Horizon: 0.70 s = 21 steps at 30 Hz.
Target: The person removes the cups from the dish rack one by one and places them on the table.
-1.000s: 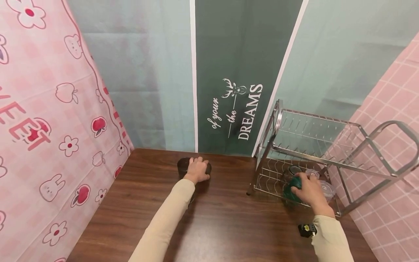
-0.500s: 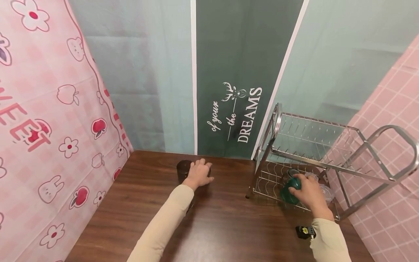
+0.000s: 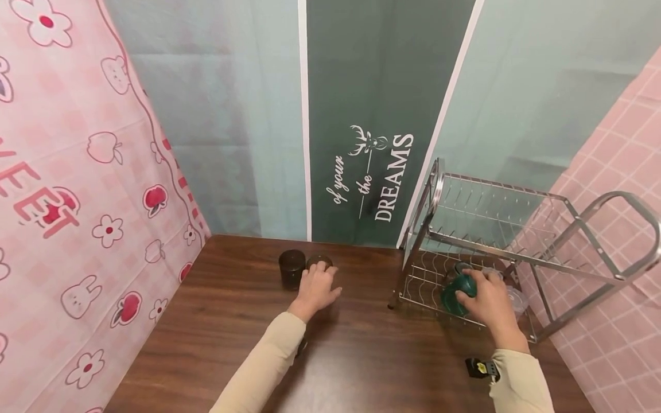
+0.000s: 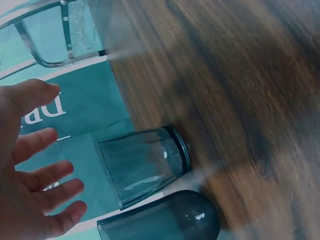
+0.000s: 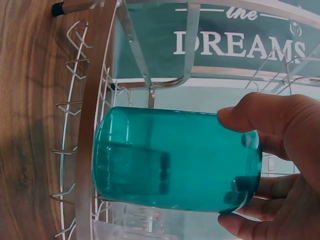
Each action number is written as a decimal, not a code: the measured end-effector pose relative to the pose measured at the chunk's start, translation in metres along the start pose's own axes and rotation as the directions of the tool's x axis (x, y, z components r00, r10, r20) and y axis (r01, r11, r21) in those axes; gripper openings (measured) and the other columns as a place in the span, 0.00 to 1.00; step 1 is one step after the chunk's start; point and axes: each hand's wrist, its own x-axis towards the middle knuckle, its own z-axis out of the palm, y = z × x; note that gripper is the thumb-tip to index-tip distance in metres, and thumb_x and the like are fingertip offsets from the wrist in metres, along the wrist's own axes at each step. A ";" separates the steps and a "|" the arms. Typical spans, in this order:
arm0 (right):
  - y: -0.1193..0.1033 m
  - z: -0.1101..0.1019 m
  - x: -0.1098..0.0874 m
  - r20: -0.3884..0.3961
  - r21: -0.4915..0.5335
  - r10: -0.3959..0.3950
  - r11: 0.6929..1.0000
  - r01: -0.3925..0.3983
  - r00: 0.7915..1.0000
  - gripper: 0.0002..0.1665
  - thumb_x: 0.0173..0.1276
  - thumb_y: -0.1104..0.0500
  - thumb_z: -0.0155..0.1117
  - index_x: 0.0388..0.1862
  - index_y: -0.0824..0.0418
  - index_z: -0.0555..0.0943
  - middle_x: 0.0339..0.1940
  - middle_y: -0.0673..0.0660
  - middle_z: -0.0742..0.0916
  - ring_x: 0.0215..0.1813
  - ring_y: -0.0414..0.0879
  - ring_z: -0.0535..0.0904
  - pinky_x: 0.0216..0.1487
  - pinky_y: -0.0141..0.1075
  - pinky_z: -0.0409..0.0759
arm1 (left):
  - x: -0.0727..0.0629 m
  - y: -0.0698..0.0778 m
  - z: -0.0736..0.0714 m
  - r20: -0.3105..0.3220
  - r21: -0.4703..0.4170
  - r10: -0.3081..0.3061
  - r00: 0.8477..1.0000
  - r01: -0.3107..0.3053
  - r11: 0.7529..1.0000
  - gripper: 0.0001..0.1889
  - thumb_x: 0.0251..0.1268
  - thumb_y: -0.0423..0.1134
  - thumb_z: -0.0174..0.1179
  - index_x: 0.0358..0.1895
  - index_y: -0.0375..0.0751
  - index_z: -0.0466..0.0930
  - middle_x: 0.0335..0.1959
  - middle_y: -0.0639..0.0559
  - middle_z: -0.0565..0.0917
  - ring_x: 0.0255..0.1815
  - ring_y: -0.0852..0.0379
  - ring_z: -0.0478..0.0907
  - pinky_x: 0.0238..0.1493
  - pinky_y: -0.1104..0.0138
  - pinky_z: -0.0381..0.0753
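In the head view my left hand (image 3: 316,292) is just in front of two dark, see-through glasses. One glass (image 3: 292,269) stands to its left; the other glass (image 3: 320,261) is partly hidden behind the fingers. The left wrist view has a gap between the spread fingers of that hand and the nearer glass (image 4: 145,165), with the second glass (image 4: 165,220) beside it. At the right, my right hand (image 3: 490,301) grips a green see-through cup (image 5: 175,160) by one end, thumb and fingers around it. That cup is at the lower tier of the metal dish rack (image 3: 516,252).
Clear glassware (image 5: 135,220) sits in the lower tier beside the green cup. The rack's upper tier and side frame rise behind the right hand. Brown wooden tabletop (image 3: 356,355) lies between the arms; cloth hangings (image 3: 248,143) border it at the back and sides.
My left hand has come off the dark glasses, moving back toward me and slightly right, uncovering them. The right hand still grips the green cup at the rack, its tilt slightly changed.
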 end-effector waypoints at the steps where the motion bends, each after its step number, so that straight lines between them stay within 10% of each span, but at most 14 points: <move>1: -0.001 -0.001 0.000 -0.008 0.001 -0.005 1.000 0.005 1.000 0.32 0.51 0.61 0.70 0.55 0.71 0.72 0.45 0.78 0.71 0.45 0.75 0.68 0.36 0.63 0.69 | -0.001 0.001 -0.001 -0.004 -0.006 -0.004 1.000 0.004 1.000 0.27 0.54 0.53 0.64 0.56 0.45 0.76 0.48 0.45 0.74 0.45 0.48 0.71 0.39 0.58 0.67; 21: -0.024 -0.003 -0.010 -0.011 0.027 -0.088 0.996 0.088 0.996 0.32 0.50 0.61 0.72 0.54 0.69 0.74 0.44 0.76 0.74 0.45 0.70 0.70 0.40 0.62 0.69 | -0.027 0.025 -0.006 -0.061 -0.087 0.010 0.998 -0.015 0.996 0.27 0.51 0.53 0.67 0.55 0.45 0.77 0.50 0.44 0.74 0.48 0.47 0.71 0.41 0.56 0.68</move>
